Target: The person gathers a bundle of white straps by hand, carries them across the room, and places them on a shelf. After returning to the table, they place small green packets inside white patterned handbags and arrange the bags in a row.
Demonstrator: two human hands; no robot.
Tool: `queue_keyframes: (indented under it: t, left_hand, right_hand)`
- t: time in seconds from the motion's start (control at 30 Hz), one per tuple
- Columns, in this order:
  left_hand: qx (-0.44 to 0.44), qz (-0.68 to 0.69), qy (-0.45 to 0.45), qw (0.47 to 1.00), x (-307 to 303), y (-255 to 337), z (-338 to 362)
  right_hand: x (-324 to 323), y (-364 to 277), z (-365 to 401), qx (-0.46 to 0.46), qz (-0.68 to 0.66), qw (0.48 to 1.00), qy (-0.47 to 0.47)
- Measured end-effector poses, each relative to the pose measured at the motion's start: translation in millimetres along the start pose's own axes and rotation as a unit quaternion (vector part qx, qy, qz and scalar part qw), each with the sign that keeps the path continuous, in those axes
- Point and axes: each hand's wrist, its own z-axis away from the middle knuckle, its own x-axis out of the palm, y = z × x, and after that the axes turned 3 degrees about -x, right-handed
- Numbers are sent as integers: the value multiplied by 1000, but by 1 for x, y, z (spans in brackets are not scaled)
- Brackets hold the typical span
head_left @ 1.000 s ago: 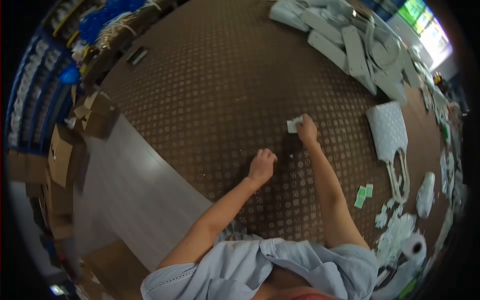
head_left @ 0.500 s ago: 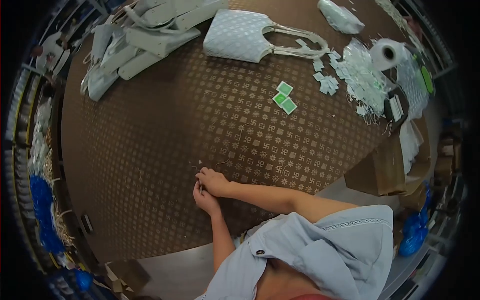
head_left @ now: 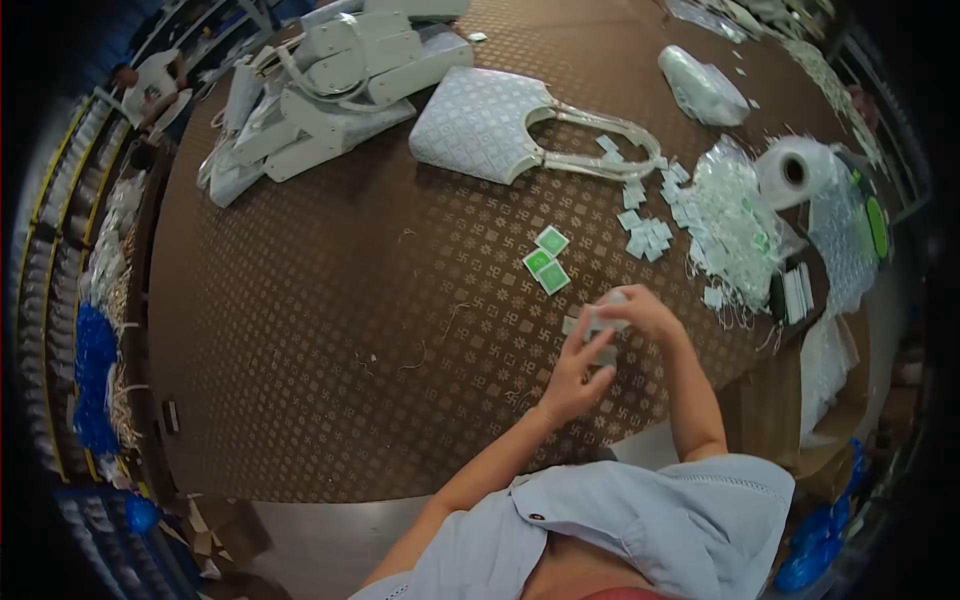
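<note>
My left hand [head_left: 572, 372] and my right hand [head_left: 640, 312] are raised together over the near right part of the brown patterned table [head_left: 330, 300]. Between their fingers they hold a small white packet [head_left: 598, 325]. Just beyond the hands lie three small green square tags [head_left: 545, 262]. Farther right sit scattered small white packets [head_left: 645, 232] and a heap of clear plastic packets [head_left: 735, 225].
A pale quilted handbag [head_left: 485, 125] lies at the far middle, with a pile of more pale bags [head_left: 320, 80] to its left. A white tape roll [head_left: 795, 172] stands at the right. A wrapped bag [head_left: 700, 88] lies far right. Cardboard boxes [head_left: 780, 400] stand below the table's right edge.
My view has swung and both hands moved right from the near table edge toward the green tags. They have lifted off the surface and now hold a small white packet.
</note>
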Motion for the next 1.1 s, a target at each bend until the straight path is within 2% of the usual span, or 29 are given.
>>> queue_keyframes:
  t: [0.03, 0.07, 0.1, 0.13, 0.17, 0.2, 0.27, 0.37, 0.43, 0.47, 0.5, 0.57, 0.6, 0.67, 0.7, 0.77, 0.8, 0.83, 0.87, 0.93, 0.97, 1.03, 1.07, 1.1]
  left_hand:
    - [50, -76, -41, 995, 1, 10, -3]
    - [47, -94, -71, 992, -6, 4, 0]
    - [-2, -130, -37, 991, -15, -4, 5]
    - [-53, -162, -3, 985, -27, -16, 13]
    - [-104, -258, 34, 960, -45, -34, 25]
    - [-154, -349, 68, 922, -67, -50, 38]
    - [-257, -414, 110, 866, -108, -68, 65]
    - [-289, -403, 130, 858, -145, -84, 97]
    - [-288, -401, 104, 863, -151, -81, 104]
    - [-293, -372, 104, 875, -150, -80, 104]
    - [-294, -345, 106, 885, -154, -80, 101]
    - [-286, -351, 104, 886, -158, -80, 100]
    - [-280, -347, 102, 889, -156, -80, 105]
    - [-267, -323, 99, 902, -159, -86, 109]
    - [-267, -316, 98, 905, -166, -82, 108]
    - [-345, -83, 155, 922, -187, -70, 99]
    - [-292, -46, 227, 928, -197, -81, 99]
    - [-233, -96, 272, 929, -211, -60, 89]
    - [-172, -148, 315, 922, -228, -25, 74]
    - [-32, -277, 368, 887, -265, 27, 57]
    - [-13, -342, 338, 877, -285, 45, 56]
    - [2, -461, 275, 844, -318, 83, 59]
    - [-2, -456, 275, 847, -332, 86, 67]
    - [-36, -467, 199, 861, -343, 87, 78]
  right_hand:
    - [-41, 3, -3, -13, 119, 990, 79]
    - [-74, -7, 0, 32, 336, 930, 145]
    - [-95, -22, 2, 70, 532, 817, 212]
    - [-99, -33, -2, 76, 574, 766, 278]
    - [-101, -41, -10, 81, 608, 711, 344]
    - [-112, -46, -35, 64, 525, 796, 295]
    - [-108, -55, -90, -114, 522, 809, 245]
    - [-71, -73, -181, -104, 583, 781, 199]
    - [-48, -74, -237, -73, 586, 788, 177]
    - [-31, -76, -246, -85, 604, 762, 218]
    - [-23, -79, -262, -86, 600, 765, 217]
    - [-10, -89, -289, -71, 514, 841, 156]
    - [7, -95, -278, -219, 480, 830, 180]
    - [48, -128, -248, -304, 408, 846, 156]
    - [70, -143, -234, -367, 388, 832, 152]
    - [111, -181, -196, -347, 398, 848, 45]
    - [131, -193, -176, -365, 363, 857, 3]
    - [151, -203, -153, -381, 325, 865, -38]
    - [173, -215, -126, -353, 303, 880, -95]
    - [210, -222, -89, -314, 335, 871, -175]
    - [228, -236, -60, -285, 374, 857, -211]
    - [261, -250, -30, -343, 415, 797, -274]
    - [275, -254, -20, -381, 390, 789, -283]
    - [287, -265, -8, -401, 392, 777, -285]
